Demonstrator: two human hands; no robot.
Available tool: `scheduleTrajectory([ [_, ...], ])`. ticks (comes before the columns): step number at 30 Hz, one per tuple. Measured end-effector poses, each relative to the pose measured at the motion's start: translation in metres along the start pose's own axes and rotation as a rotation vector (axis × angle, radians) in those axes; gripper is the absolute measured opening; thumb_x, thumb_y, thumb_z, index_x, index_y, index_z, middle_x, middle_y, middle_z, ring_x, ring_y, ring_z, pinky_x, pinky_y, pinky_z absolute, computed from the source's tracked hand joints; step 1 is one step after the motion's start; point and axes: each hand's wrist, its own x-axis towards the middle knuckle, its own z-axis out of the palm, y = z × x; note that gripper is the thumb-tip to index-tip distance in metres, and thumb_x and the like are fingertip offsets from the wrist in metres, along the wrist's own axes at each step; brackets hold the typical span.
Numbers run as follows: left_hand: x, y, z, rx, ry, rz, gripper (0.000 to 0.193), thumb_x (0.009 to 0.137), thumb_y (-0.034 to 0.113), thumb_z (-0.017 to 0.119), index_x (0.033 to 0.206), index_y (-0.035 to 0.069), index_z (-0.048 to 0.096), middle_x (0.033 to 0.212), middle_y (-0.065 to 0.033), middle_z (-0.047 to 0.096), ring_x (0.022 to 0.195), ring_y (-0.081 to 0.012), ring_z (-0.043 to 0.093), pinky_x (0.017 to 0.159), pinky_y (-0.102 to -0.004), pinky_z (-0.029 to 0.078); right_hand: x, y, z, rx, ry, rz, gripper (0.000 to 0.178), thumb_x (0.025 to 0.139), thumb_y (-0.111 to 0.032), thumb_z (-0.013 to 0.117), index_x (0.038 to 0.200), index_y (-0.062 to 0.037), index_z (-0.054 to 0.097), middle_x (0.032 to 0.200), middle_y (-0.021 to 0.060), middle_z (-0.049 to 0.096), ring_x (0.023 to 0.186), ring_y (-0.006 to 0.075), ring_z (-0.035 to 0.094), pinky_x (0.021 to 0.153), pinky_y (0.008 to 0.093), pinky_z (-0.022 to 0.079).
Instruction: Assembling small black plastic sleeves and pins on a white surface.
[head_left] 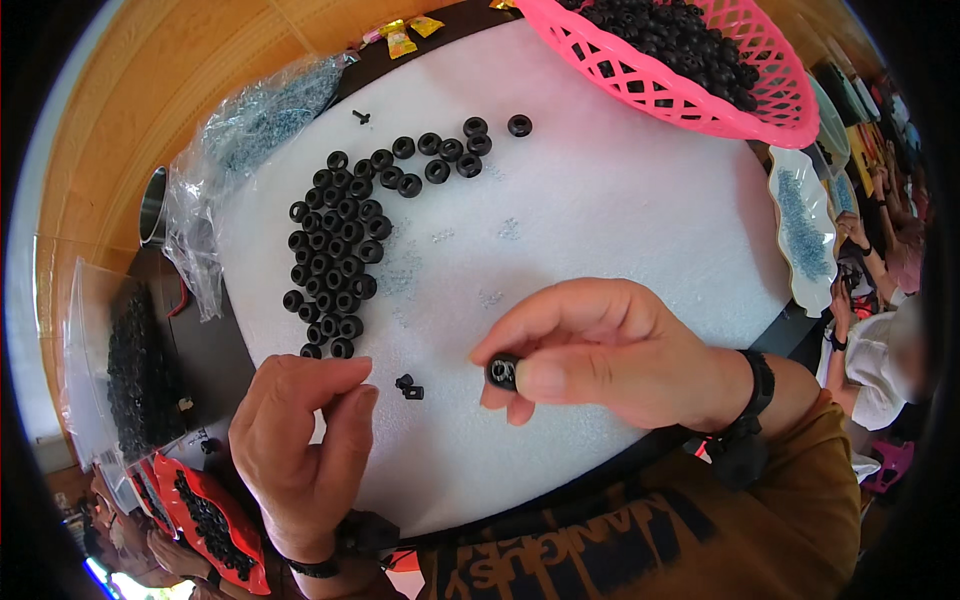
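Note:
My right hand [610,350] pinches a small round black ring-shaped part [502,371] between thumb and fingers. Clear bits show in its hollow, which faces up and left. My left hand [305,430] is beside the lower end of the ring group, thumb and forefinger curled with a small gap and nothing seen between them. Two small black pieces [409,388] lie between my hands on the white foam sheet [620,220]. A large group of black ring-shaped parts [340,240] spreads over the sheet's left side. Tiny clear bluish beads [400,270] lie scattered beside them.
A pink lattice basket [670,105] of black parts stands at the far right. A white dish [805,240] holds bluish beads; a plastic bag [255,130] of them lies far left. Nearer left are a clear container [95,350] and a red tray [230,560]. Other people sit right.

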Motion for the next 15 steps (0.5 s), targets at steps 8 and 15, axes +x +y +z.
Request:
scheduleTrajectory([
  [8,-0.003,-0.003,-0.005,0.194,-0.375,-0.04,0.015,0.067,0.003,0.071,0.081,0.006,0.065,0.072,-0.0036,0.059,0.061,-0.024,0.054,0.059,-0.0352,0.041,0.002,0.001,-0.003,-0.023,-0.013,0.057,0.026,0.091,-0.008,0.059,0.116,0.0012,0.057,0.098,0.0063,0.063,0.087,0.0103,0.058,0.078,0.0247,0.049],
  [15,-0.003,0.003,0.004,0.388,-0.476,0.099,0.022,0.065,0.003,0.069,0.085,0.01,0.065,0.079,-0.0014,0.053,0.074,-0.0201,0.053,0.077,-0.0361,0.039,0.0,0.002,-0.003,0.011,-0.054,0.102,0.027,0.091,-0.007,0.058,0.116,0.0036,0.056,0.105,0.0124,0.062,0.096,0.017,0.061,0.083,0.0306,0.05],
])
